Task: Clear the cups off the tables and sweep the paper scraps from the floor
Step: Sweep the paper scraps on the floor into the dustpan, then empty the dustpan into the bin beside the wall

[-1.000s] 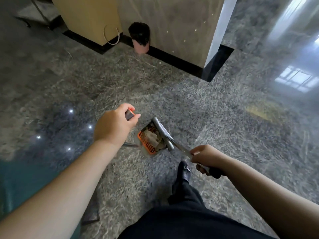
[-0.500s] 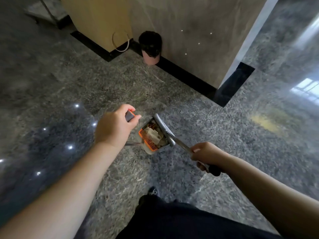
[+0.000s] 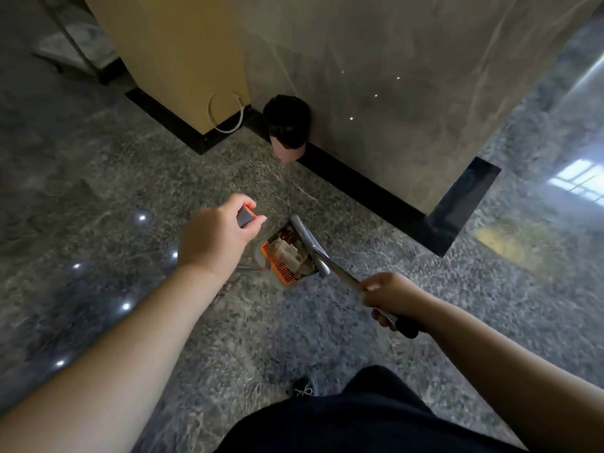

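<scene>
1. My right hand [image 3: 387, 297] is curled round the broom handle [image 3: 346, 279]; my left hand [image 3: 215, 238] grips the dustpan grip [image 3: 245, 216].
2. Paper scraps [image 3: 291, 253] lie in the dustpan [image 3: 281, 259], above open floor [image 3: 163, 178].
3. Farther off, a bin [image 3: 287, 127] stands against the pillar's [image 3: 392, 76] black base edge.

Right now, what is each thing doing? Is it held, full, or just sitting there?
Left hand: grips the dustpan handle.
Right hand: grips the broom handle.
Dustpan: holds paper scraps.
Broom head: at the dustpan's edge.
Bin: upright against the wall, lined with a black bag.
</scene>
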{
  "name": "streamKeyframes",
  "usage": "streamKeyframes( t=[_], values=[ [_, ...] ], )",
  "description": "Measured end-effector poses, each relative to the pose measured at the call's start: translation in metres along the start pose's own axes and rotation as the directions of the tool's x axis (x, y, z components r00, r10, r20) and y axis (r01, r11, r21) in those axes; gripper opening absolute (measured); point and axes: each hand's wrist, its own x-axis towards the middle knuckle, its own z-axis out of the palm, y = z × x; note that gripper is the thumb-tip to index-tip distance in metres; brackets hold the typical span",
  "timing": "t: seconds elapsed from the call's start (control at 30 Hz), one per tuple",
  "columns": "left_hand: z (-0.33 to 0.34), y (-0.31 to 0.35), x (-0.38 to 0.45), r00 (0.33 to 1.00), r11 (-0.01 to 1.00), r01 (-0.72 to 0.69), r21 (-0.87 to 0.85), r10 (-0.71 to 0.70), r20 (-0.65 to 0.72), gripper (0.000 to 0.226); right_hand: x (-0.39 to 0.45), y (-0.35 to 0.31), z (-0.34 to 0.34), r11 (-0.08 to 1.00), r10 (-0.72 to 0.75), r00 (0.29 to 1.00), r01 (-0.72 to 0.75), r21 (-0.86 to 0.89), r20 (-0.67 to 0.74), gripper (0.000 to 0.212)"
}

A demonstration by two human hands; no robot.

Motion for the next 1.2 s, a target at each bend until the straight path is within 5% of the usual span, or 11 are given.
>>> streamKeyframes(
  t=[0.7,1.2],
  values=[
    [0.036,0.034,0.422,0.970,0.995,0.001,0.099,0.022,-0.240,0.031,0.252,-0.315,-0.231,0.933,-0.293,0.955,0.297,-0.203,0.047,0.032],
    [0.059,0.040,0.651,0.948,0.942,-0.173,0.287,0.238,-0.209,0.034,0.398,-0.463,-0.314,0.944,-0.325,0.943,0.327,-0.033,0.067,0.035]
  ],
)
